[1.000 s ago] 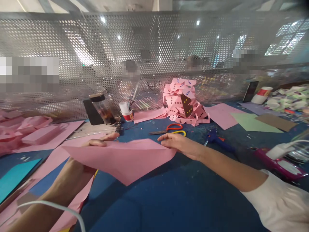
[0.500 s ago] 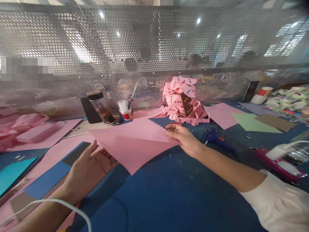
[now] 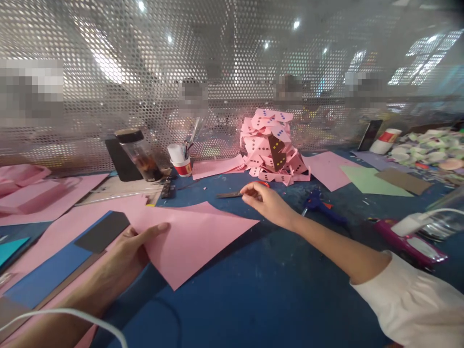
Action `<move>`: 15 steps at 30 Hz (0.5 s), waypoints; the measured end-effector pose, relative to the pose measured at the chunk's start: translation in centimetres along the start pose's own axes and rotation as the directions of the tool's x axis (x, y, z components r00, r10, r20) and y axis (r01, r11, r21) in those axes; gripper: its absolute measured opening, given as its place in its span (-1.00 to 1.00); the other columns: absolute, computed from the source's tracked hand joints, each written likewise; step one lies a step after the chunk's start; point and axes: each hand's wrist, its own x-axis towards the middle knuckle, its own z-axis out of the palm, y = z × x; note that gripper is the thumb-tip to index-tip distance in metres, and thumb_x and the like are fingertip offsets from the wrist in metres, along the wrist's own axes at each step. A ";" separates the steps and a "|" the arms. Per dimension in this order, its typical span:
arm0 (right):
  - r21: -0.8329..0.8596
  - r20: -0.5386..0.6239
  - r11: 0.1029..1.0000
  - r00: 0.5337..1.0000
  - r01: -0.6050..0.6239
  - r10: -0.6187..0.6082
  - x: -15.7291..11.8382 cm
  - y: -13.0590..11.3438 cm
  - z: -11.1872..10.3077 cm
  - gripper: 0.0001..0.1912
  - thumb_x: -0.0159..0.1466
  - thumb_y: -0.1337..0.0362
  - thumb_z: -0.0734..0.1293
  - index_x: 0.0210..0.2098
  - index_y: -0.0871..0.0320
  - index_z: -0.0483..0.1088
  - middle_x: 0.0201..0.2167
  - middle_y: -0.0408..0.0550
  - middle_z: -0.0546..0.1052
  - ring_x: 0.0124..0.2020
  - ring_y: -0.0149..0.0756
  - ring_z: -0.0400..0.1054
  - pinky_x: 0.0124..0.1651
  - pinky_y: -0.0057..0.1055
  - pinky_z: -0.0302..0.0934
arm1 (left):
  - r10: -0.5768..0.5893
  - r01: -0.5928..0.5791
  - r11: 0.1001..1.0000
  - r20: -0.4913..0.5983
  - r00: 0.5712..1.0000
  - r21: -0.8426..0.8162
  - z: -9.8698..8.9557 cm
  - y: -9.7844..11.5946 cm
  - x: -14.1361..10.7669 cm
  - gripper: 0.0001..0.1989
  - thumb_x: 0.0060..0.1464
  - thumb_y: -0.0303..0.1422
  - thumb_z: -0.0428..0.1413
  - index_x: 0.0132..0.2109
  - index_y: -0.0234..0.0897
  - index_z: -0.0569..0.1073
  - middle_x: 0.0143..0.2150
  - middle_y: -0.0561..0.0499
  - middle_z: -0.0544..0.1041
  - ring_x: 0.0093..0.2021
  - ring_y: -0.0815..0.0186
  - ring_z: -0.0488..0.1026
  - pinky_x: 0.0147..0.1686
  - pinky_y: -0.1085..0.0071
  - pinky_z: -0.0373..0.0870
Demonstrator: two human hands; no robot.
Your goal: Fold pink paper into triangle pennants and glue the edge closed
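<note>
Head view: left hand [image 3: 139, 240] is holding pink paper [image 3: 192, 237]; nearer right hand [image 3: 270, 205], narrowly curled, is half-hiding scissors [image 3: 229, 195] pointing left, grip unclear.

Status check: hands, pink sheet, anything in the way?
Left hand gripping pink sheet at its left side, thumb on top. Right hand off the sheet, at scissors, contact unclear. White cable crosses left forearm in view.

Along the far side of a scuffed blue worktable [image 3: 232, 314] stands a tall grey perforated metal screen [image 3: 217, 58], across which several white lights [image 3: 296, 24] appear as small bright points, while toward the far right a paned window [image 3: 427, 55] looks bright but blurred.
</note>
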 end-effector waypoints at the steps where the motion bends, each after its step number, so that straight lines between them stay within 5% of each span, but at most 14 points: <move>1: -0.159 -0.024 0.987 0.999 0.029 -0.034 0.3 0.5 -0.6 -0.82 0.44 0.24 0.26 -0.01 0.10 0.42 -0.06 0.01 0.57 -0.04 -0.23 0.48 0.09 -0.22 0.35 | -0.010 0.010 1.000 -0.006 1.000 0.004 -0.1 0.0 0.0 -0.64 -0.20 -0.34 0.51 -0.20 -0.32 0.68 -0.23 -0.17 0.73 -0.41 0.13 0.66 -0.38 0.36 0.67; 3: -0.514 -0.007 0.853 0.994 0.092 -0.111 0.7 1.9 -1.7 -0.72 0.46 0.33 0.18 0.09 0.11 0.41 0.11 0.09 0.52 0.15 -0.13 0.41 0.21 -0.14 0.28 | -0.030 0.030 1.000 -0.014 0.999 0.006 -0.3 0.1 0.1 -0.63 -0.23 -0.33 0.52 -0.22 -0.33 0.67 -0.26 -0.17 0.73 -0.42 0.10 0.66 -0.40 0.34 0.67; 4: -0.563 0.010 0.821 0.994 0.096 -0.110 0.9 2.7 -2.1 -0.67 0.45 0.38 0.15 0.12 0.14 0.41 0.16 0.13 0.50 0.22 -0.07 0.35 0.29 -0.07 0.21 | -0.040 0.040 0.999 -0.018 0.999 0.005 -0.4 0.1 0.2 -0.63 -0.25 -0.34 0.52 -0.24 -0.34 0.67 -0.28 -0.17 0.72 -0.43 0.09 0.66 -0.40 0.33 0.67; 9: -0.643 0.119 0.757 0.992 0.117 -0.052 1.1 5.0 -2.9 -0.61 0.38 0.43 0.22 0.17 0.21 0.42 0.20 0.20 0.49 0.21 0.02 0.37 0.26 -0.04 0.23 | -0.066 0.066 0.998 -0.050 0.997 -0.007 -0.9 0.3 0.4 -0.68 -0.30 -0.40 0.50 -0.32 -0.35 0.66 -0.34 -0.15 0.71 -0.45 0.12 0.65 -0.44 0.39 0.65; 15: -0.707 0.134 0.698 0.991 0.117 -0.030 1.2 4.4 -3.1 -0.60 0.34 0.38 0.27 0.15 0.19 0.45 0.06 0.19 0.53 0.07 0.05 0.41 0.13 -0.06 0.25 | -0.045 0.044 0.999 -0.058 0.997 -0.014 -1.2 0.1 0.5 -0.72 -0.32 -0.40 0.48 -0.37 -0.36 0.64 -0.38 -0.11 0.71 -0.49 0.17 0.63 -0.45 0.43 0.63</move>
